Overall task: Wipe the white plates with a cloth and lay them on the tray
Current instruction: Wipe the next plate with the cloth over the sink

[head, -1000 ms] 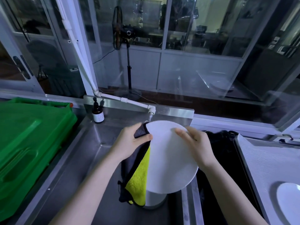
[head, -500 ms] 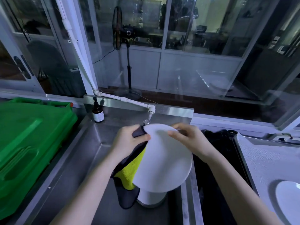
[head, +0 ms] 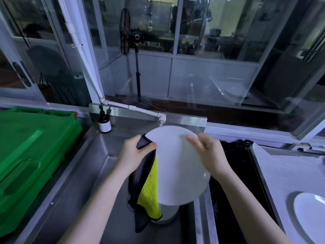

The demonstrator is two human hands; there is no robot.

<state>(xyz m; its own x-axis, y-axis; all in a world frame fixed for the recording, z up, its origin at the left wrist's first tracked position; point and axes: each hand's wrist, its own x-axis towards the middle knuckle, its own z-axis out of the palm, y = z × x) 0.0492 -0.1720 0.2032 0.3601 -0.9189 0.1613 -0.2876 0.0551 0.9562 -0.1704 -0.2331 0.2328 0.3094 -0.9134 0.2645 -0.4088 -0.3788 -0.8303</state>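
The wiping step is in hand. One white plate is held tilted above the steel sink, in the middle of the scene. The left grip is curled round a cloth, thumb pinching it against the plate's left rim. Most of the cloth, dark outside and yellow inside, hangs down beside the plate. The right grip clasps the far right rim, with its fingers bent over the face and nothing else in it.

By my reading the face is not yet dealt with, since the cloth only touches the edge. The next move calls for the right grip to steady or turn the plate while the cloth sweeps across it. The plate then has to be carried right to the tray.

Counted, three white dishes show:
- the held plate
- a second plate lying on the tray at the near right
- a third dish in the sink, mostly hidden under the held one, so whether it is one plate or a stack I cannot tell

There is one cloth and one tray. One green crate is on the left, and one brown bottle stands on the worktop at the far side.
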